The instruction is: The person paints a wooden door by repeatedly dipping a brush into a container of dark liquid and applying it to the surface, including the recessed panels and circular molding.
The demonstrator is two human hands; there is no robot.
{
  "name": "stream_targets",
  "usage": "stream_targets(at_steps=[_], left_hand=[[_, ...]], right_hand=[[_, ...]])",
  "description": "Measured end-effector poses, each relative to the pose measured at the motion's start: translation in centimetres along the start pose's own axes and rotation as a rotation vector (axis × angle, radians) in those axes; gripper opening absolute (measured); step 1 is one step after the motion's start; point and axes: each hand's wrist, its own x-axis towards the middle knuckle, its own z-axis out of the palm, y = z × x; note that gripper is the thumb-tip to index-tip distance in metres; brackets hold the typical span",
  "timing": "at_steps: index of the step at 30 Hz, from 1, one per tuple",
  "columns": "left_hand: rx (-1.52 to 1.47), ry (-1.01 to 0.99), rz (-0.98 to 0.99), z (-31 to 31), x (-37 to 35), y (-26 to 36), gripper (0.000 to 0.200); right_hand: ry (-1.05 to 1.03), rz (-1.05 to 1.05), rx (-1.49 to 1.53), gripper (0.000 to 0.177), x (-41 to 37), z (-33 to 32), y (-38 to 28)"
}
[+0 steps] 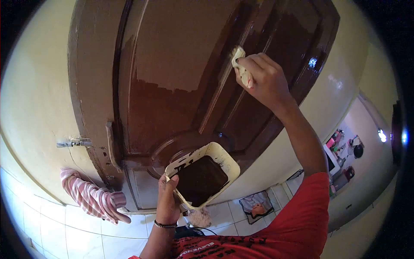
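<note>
My left hand (pixel 168 194) grips the near-left rim of a cream square plastic tub (pixel 235 170), thumb over the edge. Dark brown paint (pixel 202 177) lies inside, and smears of it mark the tub's walls. My right hand (pixel 266 80) is closed around a pale-handled paintbrush (pixel 238 55), its tip at the raised moulding of a brown panelled wooden door (pixel 172 56). The bristles are mostly hidden. Glossy, darker brown covers the door's lower and right parts; a duller patch with a ragged lower edge shows in the upper-left panel.
Left of the door stands its brown frame (pixel 88 64), with a metal latch (pixel 74 142) sticking out. A pink striped towel (pixel 92 194) hangs below. On the tiled floor (pixel 82 220) lies a dark-edged mat (pixel 256 206). Kitchen items (pixel 345 151) stand at far right.
</note>
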Motion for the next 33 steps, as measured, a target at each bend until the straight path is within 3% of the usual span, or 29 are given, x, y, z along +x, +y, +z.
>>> stream_targets(at_steps=[2,8,13,19,21,23,25,27,31,33], left_hand=[[-0.012,0.035,0.006,0.2,-0.3,0.0,0.042],[0.000,0.052,-0.014,-1.2,0.0,-0.9,0.048],[0.026,0.049,0.014,-0.3,-0.3,-0.4,0.047],[0.041,0.028,0.019,-0.2,-0.5,0.1,0.047],[0.050,0.023,0.024,-0.3,-0.4,0.2,0.047],[0.077,0.065,0.021,-0.4,-0.3,-0.1,0.045],[0.057,0.038,-0.005,-0.4,-0.1,-0.1,0.043],[0.039,0.012,-0.035,-0.6,0.1,-0.2,0.042],[0.022,0.009,-0.024,-1.0,0.3,-0.9,0.040],[0.034,0.019,-0.029,-1.0,0.4,-1.0,0.040]], right_hand=[[-0.017,0.005,0.047,0.024,0.5,-0.1,0.4],[0.244,0.029,-0.105,0.017,4.3,-1.0,5.0],[0.039,-0.036,-0.148,0.024,0.1,0.3,1.3],[-0.130,-0.076,-0.077,0.019,-4.6,1.5,-4.2],[-0.046,-0.036,0.096,0.018,-4.0,1.4,-4.1],[0.003,-0.007,0.063,0.019,-2.4,0.7,-2.3],[0.265,-0.031,-0.046,0.022,-0.4,0.3,0.3],[0.305,0.114,-0.099,0.022,1.2,-0.3,2.3],[0.381,0.146,-0.260,0.028,3.9,-1.7,4.9],[0.444,0.175,-0.071,0.020,4.9,-2.4,5.0]])
